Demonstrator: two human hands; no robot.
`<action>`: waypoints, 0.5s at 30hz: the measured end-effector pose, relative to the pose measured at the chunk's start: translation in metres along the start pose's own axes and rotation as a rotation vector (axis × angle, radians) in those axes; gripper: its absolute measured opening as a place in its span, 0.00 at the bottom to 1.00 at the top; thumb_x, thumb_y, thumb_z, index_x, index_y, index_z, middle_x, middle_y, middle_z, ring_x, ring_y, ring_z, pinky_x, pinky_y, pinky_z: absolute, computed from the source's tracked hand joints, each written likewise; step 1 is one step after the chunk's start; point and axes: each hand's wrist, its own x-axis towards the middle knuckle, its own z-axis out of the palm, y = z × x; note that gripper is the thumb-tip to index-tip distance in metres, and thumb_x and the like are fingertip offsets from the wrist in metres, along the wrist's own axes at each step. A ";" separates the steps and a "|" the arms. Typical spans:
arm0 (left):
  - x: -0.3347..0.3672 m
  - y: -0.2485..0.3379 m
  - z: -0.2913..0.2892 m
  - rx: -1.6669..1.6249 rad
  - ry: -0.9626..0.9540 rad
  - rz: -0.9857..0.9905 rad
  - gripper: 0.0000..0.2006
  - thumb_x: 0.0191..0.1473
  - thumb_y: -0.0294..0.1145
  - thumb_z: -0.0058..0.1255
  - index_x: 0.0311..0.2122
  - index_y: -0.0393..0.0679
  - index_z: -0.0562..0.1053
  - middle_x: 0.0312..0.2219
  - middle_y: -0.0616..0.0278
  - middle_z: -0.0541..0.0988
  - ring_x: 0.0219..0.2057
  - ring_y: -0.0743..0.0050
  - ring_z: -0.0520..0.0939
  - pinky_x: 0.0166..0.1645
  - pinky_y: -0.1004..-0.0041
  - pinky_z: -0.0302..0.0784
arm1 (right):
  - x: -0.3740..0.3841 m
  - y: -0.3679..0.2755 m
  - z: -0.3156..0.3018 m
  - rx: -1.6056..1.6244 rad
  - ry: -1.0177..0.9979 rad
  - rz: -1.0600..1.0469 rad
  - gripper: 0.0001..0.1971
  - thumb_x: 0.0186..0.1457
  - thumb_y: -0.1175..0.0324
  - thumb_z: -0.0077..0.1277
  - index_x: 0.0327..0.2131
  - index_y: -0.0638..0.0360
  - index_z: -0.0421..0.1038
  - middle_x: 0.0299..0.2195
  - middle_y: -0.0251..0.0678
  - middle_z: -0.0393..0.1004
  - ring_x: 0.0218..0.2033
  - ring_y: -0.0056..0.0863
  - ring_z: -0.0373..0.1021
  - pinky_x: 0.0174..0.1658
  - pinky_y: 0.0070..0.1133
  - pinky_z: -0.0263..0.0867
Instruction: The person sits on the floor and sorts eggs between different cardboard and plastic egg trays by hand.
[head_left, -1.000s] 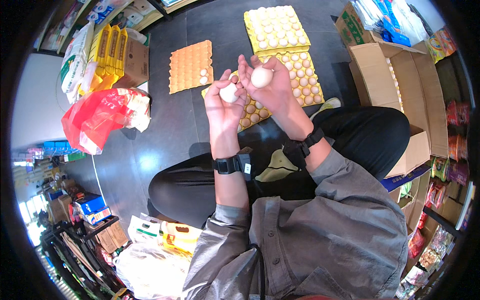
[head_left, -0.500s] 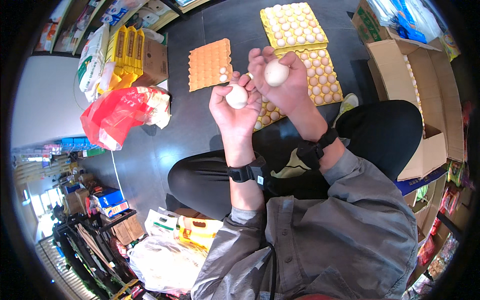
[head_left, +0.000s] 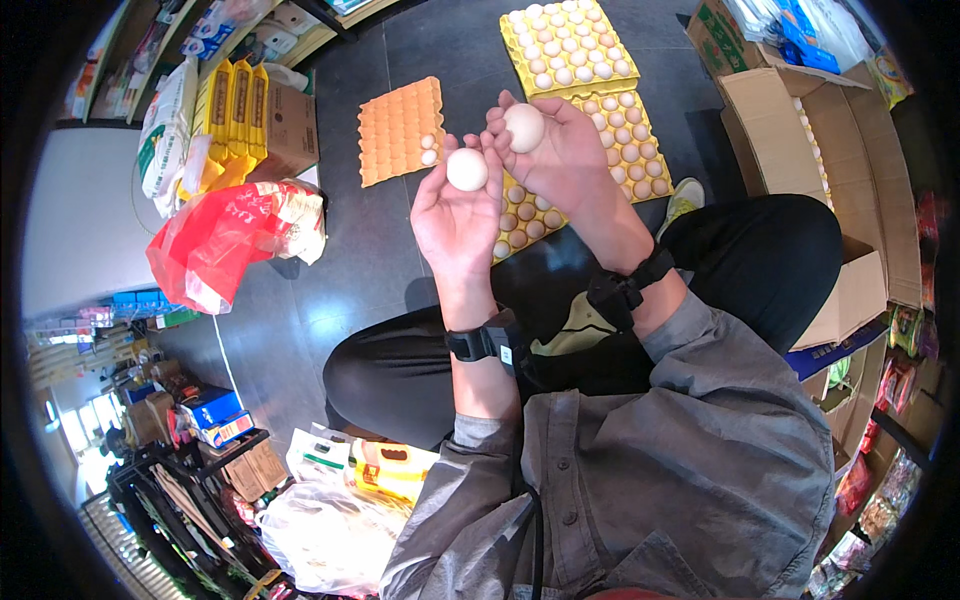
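A pale egg (head_left: 467,170) rests in my left hand (head_left: 455,228), palm up with the fingers curled around it. My right hand (head_left: 572,165) grips another pale egg (head_left: 523,128) between thumb and fingers, close beside the left one. Both hands are raised above the floor. Beyond them to the left lies an orange egg tray (head_left: 393,130), with two eggs (head_left: 428,150) at its right side and its other cups bare. Yellow trays full of white and brown eggs stand behind and below my hands: a farther stack (head_left: 590,88) and nearer trays, partly hidden by my right hand.
At the left, a red plastic bag (head_left: 215,240) lies by yellow packs (head_left: 232,115) and a cardboard box (head_left: 292,120). An open carton (head_left: 765,120) with eggs inside stands at the right. White and yellow bags (head_left: 335,530) sit near my left elbow. Shelves line the upper left.
Both hands have shifted slightly left, each still with its egg. The left fingers have straightened and the eggs have turned in the hands. The whole view has shifted a little.
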 end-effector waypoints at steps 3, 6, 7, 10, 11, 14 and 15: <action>0.002 0.001 0.000 0.015 0.015 0.014 0.15 0.60 0.33 0.42 0.47 0.33 0.67 0.40 0.47 0.73 0.44 0.59 0.75 0.48 0.68 0.77 | 0.003 0.001 0.004 0.031 0.020 -0.032 0.11 0.60 0.65 0.45 0.41 0.63 0.64 0.36 0.45 0.68 0.44 0.34 0.68 0.45 0.24 0.72; 0.005 0.006 -0.006 -0.046 -0.066 -0.088 0.17 0.61 0.37 0.44 0.46 0.32 0.67 0.36 0.49 0.73 0.37 0.64 0.77 0.38 0.77 0.81 | 0.009 -0.006 -0.002 0.129 -0.041 0.045 0.11 0.61 0.65 0.42 0.40 0.64 0.65 0.36 0.43 0.70 0.43 0.36 0.71 0.46 0.28 0.73; 0.007 0.007 -0.008 -0.081 -0.108 -0.139 0.17 0.60 0.38 0.44 0.46 0.32 0.67 0.35 0.49 0.73 0.34 0.66 0.77 0.34 0.79 0.81 | 0.011 -0.013 -0.012 0.238 -0.135 0.164 0.12 0.62 0.65 0.40 0.40 0.65 0.65 0.37 0.42 0.70 0.43 0.37 0.72 0.46 0.29 0.73; 0.004 0.008 -0.004 -0.047 -0.057 -0.092 0.18 0.60 0.39 0.44 0.43 0.31 0.68 0.29 0.51 0.72 0.27 0.69 0.75 0.28 0.82 0.79 | 0.009 -0.014 -0.015 0.227 -0.193 0.226 0.13 0.61 0.63 0.41 0.36 0.64 0.68 0.36 0.43 0.74 0.39 0.37 0.74 0.44 0.30 0.74; 0.003 0.008 -0.005 -0.028 -0.065 -0.084 0.18 0.60 0.39 0.44 0.43 0.31 0.68 0.29 0.51 0.72 0.26 0.69 0.75 0.27 0.82 0.79 | 0.007 -0.010 -0.015 0.169 -0.170 0.194 0.14 0.60 0.62 0.43 0.34 0.64 0.69 0.35 0.44 0.75 0.38 0.36 0.75 0.43 0.30 0.74; 0.003 0.006 -0.006 -0.026 -0.063 -0.090 0.18 0.60 0.39 0.44 0.42 0.31 0.69 0.28 0.51 0.72 0.26 0.69 0.75 0.24 0.83 0.76 | 0.000 -0.002 -0.006 0.125 -0.073 0.117 0.16 0.59 0.59 0.41 0.32 0.65 0.70 0.36 0.47 0.75 0.41 0.39 0.74 0.43 0.32 0.73; 0.004 0.006 -0.008 -0.022 -0.080 -0.099 0.17 0.60 0.39 0.44 0.42 0.31 0.69 0.29 0.50 0.72 0.26 0.69 0.75 0.24 0.83 0.75 | -0.001 0.000 -0.005 0.113 -0.033 0.091 0.16 0.59 0.59 0.41 0.32 0.65 0.70 0.36 0.47 0.75 0.41 0.39 0.74 0.43 0.32 0.73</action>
